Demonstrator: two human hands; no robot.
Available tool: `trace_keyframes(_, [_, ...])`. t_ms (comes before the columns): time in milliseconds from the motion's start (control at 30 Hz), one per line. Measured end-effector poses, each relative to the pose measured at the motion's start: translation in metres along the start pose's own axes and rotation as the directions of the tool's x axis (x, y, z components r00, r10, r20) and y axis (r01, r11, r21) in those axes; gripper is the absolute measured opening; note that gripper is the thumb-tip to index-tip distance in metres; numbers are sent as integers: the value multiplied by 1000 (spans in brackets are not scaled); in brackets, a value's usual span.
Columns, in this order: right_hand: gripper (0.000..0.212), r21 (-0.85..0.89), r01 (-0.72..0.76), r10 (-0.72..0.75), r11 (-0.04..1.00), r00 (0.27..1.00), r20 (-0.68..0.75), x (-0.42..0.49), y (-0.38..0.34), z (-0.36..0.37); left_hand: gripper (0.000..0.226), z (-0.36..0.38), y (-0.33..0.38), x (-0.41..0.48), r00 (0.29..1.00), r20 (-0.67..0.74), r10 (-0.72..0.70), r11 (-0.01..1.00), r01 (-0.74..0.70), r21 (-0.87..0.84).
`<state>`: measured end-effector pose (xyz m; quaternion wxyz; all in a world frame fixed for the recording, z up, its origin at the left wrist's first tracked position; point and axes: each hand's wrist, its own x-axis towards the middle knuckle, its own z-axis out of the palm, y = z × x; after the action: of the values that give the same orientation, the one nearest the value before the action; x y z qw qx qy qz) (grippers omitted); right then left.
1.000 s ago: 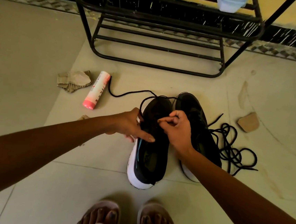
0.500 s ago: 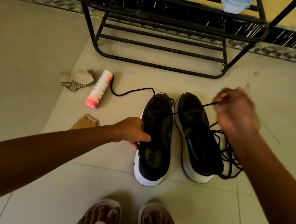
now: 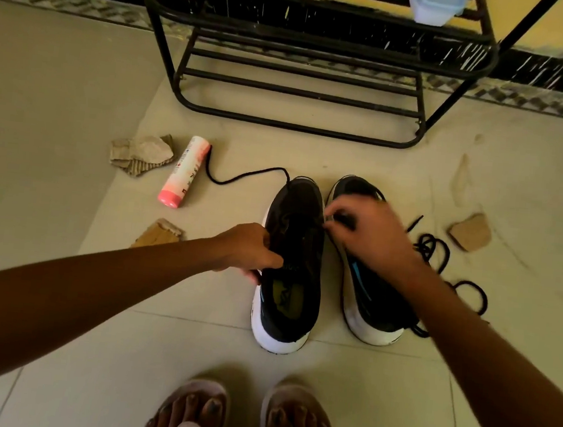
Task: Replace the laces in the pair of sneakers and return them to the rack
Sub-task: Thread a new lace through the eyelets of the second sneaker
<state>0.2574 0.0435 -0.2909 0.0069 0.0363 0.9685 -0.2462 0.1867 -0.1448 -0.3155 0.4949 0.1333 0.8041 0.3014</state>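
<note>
Two black sneakers with white soles stand side by side on the tiled floor. My left hand (image 3: 249, 249) grips the left edge of the left sneaker (image 3: 287, 296), thumb over its opening. My right hand (image 3: 366, 233) hovers between the sneakers at eyelet height and pinches a black lace (image 3: 242, 175) at the left sneaker's right edge. That lace trails out from the shoe's toe toward the upper left. The right sneaker (image 3: 372, 304) lies partly under my right wrist. A second black lace (image 3: 440, 259) lies in loose coils to its right. The black metal rack (image 3: 302, 88) stands behind.
A pink and white spray can (image 3: 184, 171) lies on the floor left of the sneakers, with torn cardboard pieces (image 3: 141, 153) nearby and another (image 3: 471, 231) at right. A clear plastic tub (image 3: 434, 4) sits on the rack. My sandalled feet (image 3: 243, 419) are at the bottom edge.
My right hand pulled the lace out far to the right, then came back to the left sneaker's eyelets. My left hand stayed on the left sneaker.
</note>
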Motion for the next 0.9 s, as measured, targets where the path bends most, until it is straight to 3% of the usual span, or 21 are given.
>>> trace_keyframes(100, [15, -87, 30, -21, 996, 994, 108, 3, -24, 32, 6, 0, -1, -2, 1000, -6, -3, 1000, 3, -10])
trace_keyframes(367, [23, -43, -81, 81, 996, 997, 11, 11, -9, 41, 8, -1, 2, 0, 1000, 16, 4, 1000, -4, 4])
trace_keyframes(467, [16, -68, -114, 115, 991, 993, 10, 12, -6, 44, 4, 0, 3, 0, 1000, 20, 4, 1000, -5, 9])
trace_keyframes(600, [9, 195, -238, 224, 951, 970, 94, 9, -4, 38, 1, 1, 2, -1, 1000, 3, -3, 1000, 3, 5])
trace_keyframes(667, [13, 225, -289, 249, 930, 950, 190, 8, -2, 29, 4, 2, 1, -2, 1000, -10, 4, 1000, -4, -1])
trace_keyframes(767, [16, 24, -282, 267, 959, 930, 252, 7, 6, 11, 9, 4, 1, -2, 1000, -30, 2, 1000, -2, -14])
trace_keyframes(900, [20, -228, -300, 347, 926, 914, 209, 6, 4, -5, 11, 5, 3, -1, 999, -40, -15, 1000, 15, -7])
